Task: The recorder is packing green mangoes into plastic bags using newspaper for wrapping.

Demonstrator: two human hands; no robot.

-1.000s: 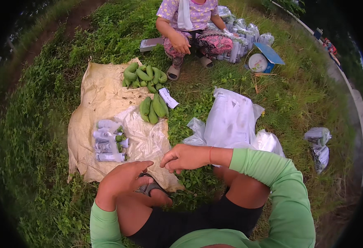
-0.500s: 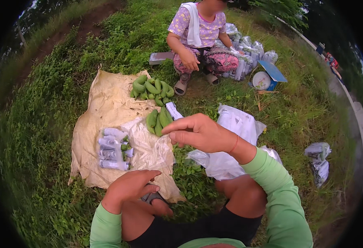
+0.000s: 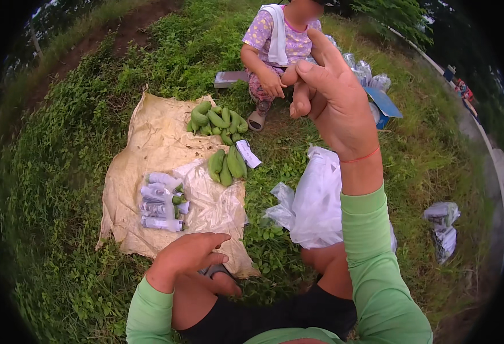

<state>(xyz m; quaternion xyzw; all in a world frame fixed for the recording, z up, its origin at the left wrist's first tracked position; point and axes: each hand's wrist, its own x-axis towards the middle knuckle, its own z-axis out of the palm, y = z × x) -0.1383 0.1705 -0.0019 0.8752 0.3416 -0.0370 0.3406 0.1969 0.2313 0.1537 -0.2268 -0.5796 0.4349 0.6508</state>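
Note:
My right hand (image 3: 339,109) is raised in front of the crouching person, its index finger pointing up and the other fingers bent, with nothing in it. Low over the near edge of a tan sack sheet (image 3: 149,132), my left hand (image 3: 186,257) hovers empty with its fingers stretched out. Beyond it on the sheet lies a clear plastic bag of paper-wrapped bundles (image 3: 161,202), green ends poking out. Several long green fruits (image 3: 227,166) lie near the sheet's right edge, beside a rolled piece of paper (image 3: 248,153). A larger pile of the green fruits (image 3: 220,121) sits farther back.
White paper in a plastic bag (image 3: 316,200) lies right of the sheet, partly behind my right arm. The other person (image 3: 275,46) crouches at the back near wrapped bundles (image 3: 364,70) and a blue box (image 3: 384,102). Two more bagged bundles (image 3: 444,229) lie far right on the grass.
My right hand has swung up and to the right, from over the green fruits to in front of the person. My left hand has barely moved.

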